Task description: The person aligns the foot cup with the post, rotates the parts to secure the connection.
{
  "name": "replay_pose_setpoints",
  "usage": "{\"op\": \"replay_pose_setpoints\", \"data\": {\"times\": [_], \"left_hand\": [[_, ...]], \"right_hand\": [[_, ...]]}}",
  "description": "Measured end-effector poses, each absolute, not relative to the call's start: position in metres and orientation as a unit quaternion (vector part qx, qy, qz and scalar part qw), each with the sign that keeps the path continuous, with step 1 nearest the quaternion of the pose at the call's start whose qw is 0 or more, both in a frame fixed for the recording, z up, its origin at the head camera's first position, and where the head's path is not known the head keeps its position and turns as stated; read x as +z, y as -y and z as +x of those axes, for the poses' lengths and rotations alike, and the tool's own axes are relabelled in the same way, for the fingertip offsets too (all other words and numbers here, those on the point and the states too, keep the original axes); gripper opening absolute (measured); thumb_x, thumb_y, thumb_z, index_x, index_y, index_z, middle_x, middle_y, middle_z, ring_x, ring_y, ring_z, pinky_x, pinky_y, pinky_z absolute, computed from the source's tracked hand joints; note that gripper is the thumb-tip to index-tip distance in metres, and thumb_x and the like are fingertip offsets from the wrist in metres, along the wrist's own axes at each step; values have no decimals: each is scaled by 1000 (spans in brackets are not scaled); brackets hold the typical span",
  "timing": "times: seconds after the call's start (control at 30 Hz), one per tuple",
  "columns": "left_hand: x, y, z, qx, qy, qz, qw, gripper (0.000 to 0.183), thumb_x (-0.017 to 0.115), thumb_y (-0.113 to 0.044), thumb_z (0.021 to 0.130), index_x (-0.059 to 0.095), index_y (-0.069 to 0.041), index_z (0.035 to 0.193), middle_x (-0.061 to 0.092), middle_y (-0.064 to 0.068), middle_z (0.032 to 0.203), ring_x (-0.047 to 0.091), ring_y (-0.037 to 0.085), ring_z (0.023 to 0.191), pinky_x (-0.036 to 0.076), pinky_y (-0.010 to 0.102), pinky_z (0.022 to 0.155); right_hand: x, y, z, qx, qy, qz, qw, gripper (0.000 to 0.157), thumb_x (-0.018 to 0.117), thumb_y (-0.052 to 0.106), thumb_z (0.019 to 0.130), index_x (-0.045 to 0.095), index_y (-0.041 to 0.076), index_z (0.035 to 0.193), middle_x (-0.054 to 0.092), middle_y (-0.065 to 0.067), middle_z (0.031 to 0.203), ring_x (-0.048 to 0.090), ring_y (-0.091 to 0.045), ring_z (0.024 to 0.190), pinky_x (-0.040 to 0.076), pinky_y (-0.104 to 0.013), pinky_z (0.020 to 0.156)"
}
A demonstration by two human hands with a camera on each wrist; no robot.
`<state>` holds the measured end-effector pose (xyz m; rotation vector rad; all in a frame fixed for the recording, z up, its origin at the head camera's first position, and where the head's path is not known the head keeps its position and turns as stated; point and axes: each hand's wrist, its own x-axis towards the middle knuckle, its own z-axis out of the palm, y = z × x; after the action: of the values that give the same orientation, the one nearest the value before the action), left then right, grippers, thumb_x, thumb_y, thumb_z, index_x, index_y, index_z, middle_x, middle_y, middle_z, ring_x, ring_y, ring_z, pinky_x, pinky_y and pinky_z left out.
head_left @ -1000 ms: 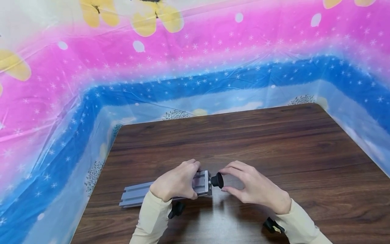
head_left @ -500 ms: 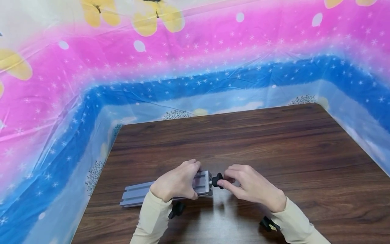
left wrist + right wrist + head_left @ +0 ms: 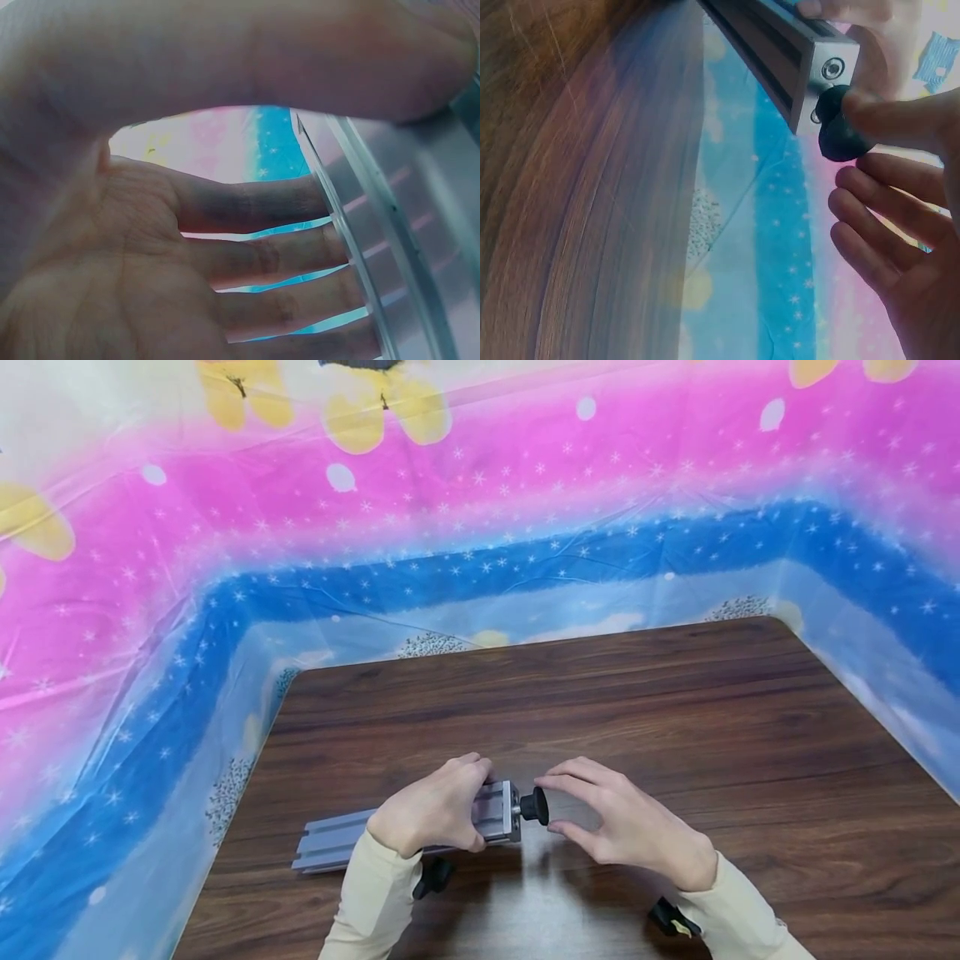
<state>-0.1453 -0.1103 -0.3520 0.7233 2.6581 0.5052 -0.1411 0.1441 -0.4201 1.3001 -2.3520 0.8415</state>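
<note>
A grooved aluminium profile (image 3: 330,842) lies on the table, with a flat plate on its right end. My left hand (image 3: 431,806) grips it near that end, thumb on the near side and fingers over the far side, as the left wrist view also shows. From the end plate sticks out a black knob (image 3: 536,807) on a short metal shaft. My right hand (image 3: 630,818) holds the knob's rim between thumb and index finger; the other fingers are spread away from it. In the right wrist view a screw head (image 3: 832,69) shows on the plate beside the knob (image 3: 844,139).
The brown wood-grain table (image 3: 600,693) has a rounded far corner. Behind and beside it hangs a pink and blue patterned cloth (image 3: 450,510). Black wrist devices (image 3: 433,877) sit under the cream sleeves (image 3: 375,893).
The right fingers closed in and turned at the knob half a second ago, then spread back round its rim. The left hand and the profile stay in place.
</note>
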Motion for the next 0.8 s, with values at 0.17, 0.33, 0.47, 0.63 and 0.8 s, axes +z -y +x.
{"op": "replay_pose_setpoints", "data": {"times": [0.17,0.33,0.47,0.63,0.8], "left_hand": [[-354,111,-146,181,-934,259,170,53,90,-7,64,60,-2,108,56,6,97,49,19,82,47,34,71],[-355,111,-146,182,-933,263,166,52,89,-7,64,60,-3,106,56,6,97,49,19,82,46,33,70],[-355,110,-145,182,-932,267,163,51,90,-7,64,60,-2,105,56,6,96,49,18,82,47,32,70],[-356,109,-146,181,-933,262,169,51,90,-6,65,60,-3,106,55,5,97,49,19,83,47,32,70],[-357,109,-147,184,-932,263,168,52,90,-6,64,60,-2,106,56,6,97,50,18,82,48,32,69]], "right_hand": [[-422,-141,-142,298,828,445,165,38,80,23,86,70,8,119,68,3,111,65,-8,99,55,-26,86],[-424,-139,-142,300,842,420,155,22,73,35,93,73,16,103,67,9,96,60,-1,84,52,-20,76],[-425,-136,-142,295,857,401,134,18,67,37,97,69,23,86,58,15,79,50,3,69,44,-14,64],[-425,-134,-144,289,864,394,120,31,62,33,101,55,27,71,43,16,65,36,4,58,34,-12,56],[-424,-136,-142,296,870,378,117,27,63,33,100,59,26,75,49,15,68,43,4,59,39,-13,57]]}}
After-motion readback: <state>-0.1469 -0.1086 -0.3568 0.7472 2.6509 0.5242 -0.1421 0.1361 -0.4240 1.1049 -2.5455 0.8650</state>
